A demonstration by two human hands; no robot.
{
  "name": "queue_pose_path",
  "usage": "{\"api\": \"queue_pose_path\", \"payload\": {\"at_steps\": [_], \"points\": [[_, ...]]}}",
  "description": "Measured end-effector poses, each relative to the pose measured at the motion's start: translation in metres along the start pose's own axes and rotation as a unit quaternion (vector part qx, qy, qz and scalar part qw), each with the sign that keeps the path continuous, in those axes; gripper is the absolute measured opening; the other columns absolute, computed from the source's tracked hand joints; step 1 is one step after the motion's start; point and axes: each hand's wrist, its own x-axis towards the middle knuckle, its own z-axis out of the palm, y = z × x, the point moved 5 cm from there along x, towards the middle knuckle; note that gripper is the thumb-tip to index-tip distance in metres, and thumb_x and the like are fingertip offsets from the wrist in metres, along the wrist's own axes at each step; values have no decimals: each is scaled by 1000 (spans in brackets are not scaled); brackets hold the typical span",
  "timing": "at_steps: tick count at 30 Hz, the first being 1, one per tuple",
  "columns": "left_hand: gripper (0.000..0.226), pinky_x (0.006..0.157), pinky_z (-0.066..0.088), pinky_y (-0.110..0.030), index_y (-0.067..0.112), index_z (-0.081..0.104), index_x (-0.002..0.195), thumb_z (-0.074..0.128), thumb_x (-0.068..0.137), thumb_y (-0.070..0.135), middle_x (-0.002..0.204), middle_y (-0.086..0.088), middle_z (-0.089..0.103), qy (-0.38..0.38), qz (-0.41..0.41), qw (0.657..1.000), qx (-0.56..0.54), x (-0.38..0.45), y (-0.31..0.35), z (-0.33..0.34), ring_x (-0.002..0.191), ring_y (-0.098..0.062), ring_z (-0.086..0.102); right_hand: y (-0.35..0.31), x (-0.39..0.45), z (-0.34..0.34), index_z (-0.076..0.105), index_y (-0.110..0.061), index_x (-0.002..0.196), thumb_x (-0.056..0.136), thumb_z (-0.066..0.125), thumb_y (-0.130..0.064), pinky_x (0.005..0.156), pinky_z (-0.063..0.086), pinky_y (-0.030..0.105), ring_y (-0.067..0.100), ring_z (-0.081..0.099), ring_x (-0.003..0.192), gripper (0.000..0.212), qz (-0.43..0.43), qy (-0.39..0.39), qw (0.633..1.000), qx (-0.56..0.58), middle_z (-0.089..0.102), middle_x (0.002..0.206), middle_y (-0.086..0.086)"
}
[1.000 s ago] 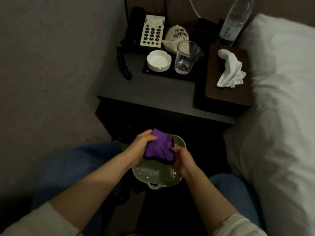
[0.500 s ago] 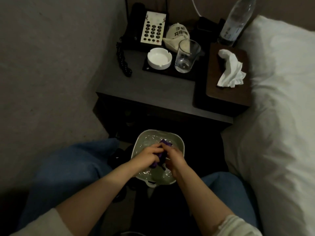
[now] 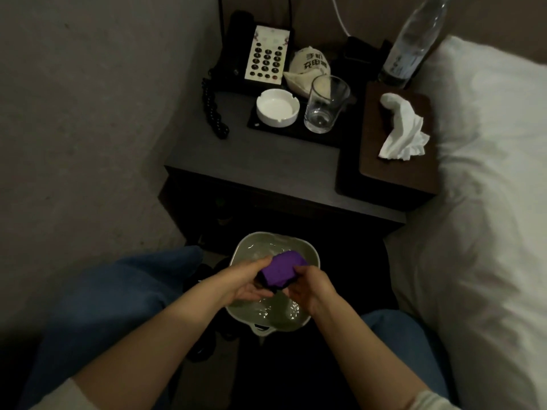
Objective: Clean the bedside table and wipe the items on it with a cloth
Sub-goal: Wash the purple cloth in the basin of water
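Purple cloth, bunched into a wad, is gripped between the left hand and the right hand, which are brought together and curled round it just above a pale basin of water set on the floor at the near side of the bedside table. The cloth is judged to be at the wetting or wringing stage, so the wiping proper is not yet begun. On the far part of the table, nothing appears to have been shifted for cleaning: a telephone at the far left, a white ashtray and a glass on a dark tray, a small printed pouch behind them, a water bottle at the far right, and a tissue box at the right edge. All of these, and the tabletop, are left to be wiped.
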Motion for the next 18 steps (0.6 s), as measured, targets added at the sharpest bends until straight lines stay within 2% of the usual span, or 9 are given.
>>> {"api": "queue_pose_path", "payload": {"at_steps": [2, 5, 6, 8, 10, 12, 13, 16, 18], "points": [[38, 88, 51, -35, 15, 52, 130, 52, 97, 34, 113, -14, 67, 12, 32, 999, 28, -1, 10, -2, 85, -23, 65, 0, 0, -3, 51, -4, 108, 97, 42, -4, 57, 44, 29, 20, 53, 65, 14, -6, 19, 999, -28, 56, 79, 10], [38, 89, 51, -39, 13, 52, 131, 57, 95, 25, 118, -16, 65, 19, 45, 999, 10, -1, 21, -8, 94, -26, 63, -5, -7, -2, 50, -9, 108, 92, 43, 2, 62, 48, 32, 22, 56, 70, 21, -26, -1, 996, -83, 58, 82, 11], [37, 90, 51, -41, 14, 52, 131, 56, 96, 24, 119, -16, 65, 11, 43, 999, 8, -1, 23, -10, 96, -28, 64, -11, -8, -1, 43, -18, 120, 90, 46, 5, 66, 49, 33, 24, 59, 79, 38, -52, -27, 991, -121, 60, 92, 12], [36, 84, 52, -39, 15, 50, 131, 52, 97, 24, 116, -15, 67, -18, 30, 999, 4, -4, 27, -10, 94, -31, 67, -23, -12, 5, 13, -43, 139, 83, 55, 12, 76, 51, 29, 19, 61, 98, 88, -135, -104, 956, -238, 56, 119, 7], [37, 78, 53, -35, 15, 47, 133, 49, 97, 25, 113, -14, 68, -51, 14, 999, -14, -9, 30, -10, 87, -29, 69, -32, -24, 15, 5, -42, 148, 79, 59, 16, 86, 52, 23, 9, 59, 108, 104, -245, -173, 873, -385, 48, 130, -1], [38, 76, 54, -34, 15, 48, 132, 46, 98, 31, 111, -11, 69, -88, 13, 996, -20, -15, 35, -7, 86, -27, 70, -39, -32, 19, 18, -31, 152, 80, 67, 3, 103, 44, 26, 13, 51, 125, 94, -351, -146, 760, -527, 47, 140, 0], [37, 76, 54, -34, 18, 50, 130, 43, 98, 36, 113, -10, 69, -105, 17, 994, -12, -19, 38, -5, 90, -27, 70, -43, -35, 19, 27, -27, 150, 80, 70, -7, 105, 43, 29, 17, 50, 127, 85, -394, -115, 705, -578, 49, 141, 2], [42, 79, 53, -35, 28, 54, 119, 24, 100, 51, 123, -10, 64, -137, 21, 990, 16, -28, 41, -2, 101, -30, 67, -54, -40, 18, 45, -27, 130, 80, 68, -21, 88, 51, 37, 21, 57, 113, 56, -464, -39, 598, -652, 57, 124, 1], [44, 82, 53, -37, 24, 52, 123, 24, 101, 48, 121, -10, 64, -138, 10, 990, 9, -30, 37, -2, 104, -30, 66, -59, -44, 18, 47, -27, 122, 79, 67, -24, 81, 51, 36, 20, 55, 106, 47, -502, -11, 545, -671, 54, 116, -1]]}}
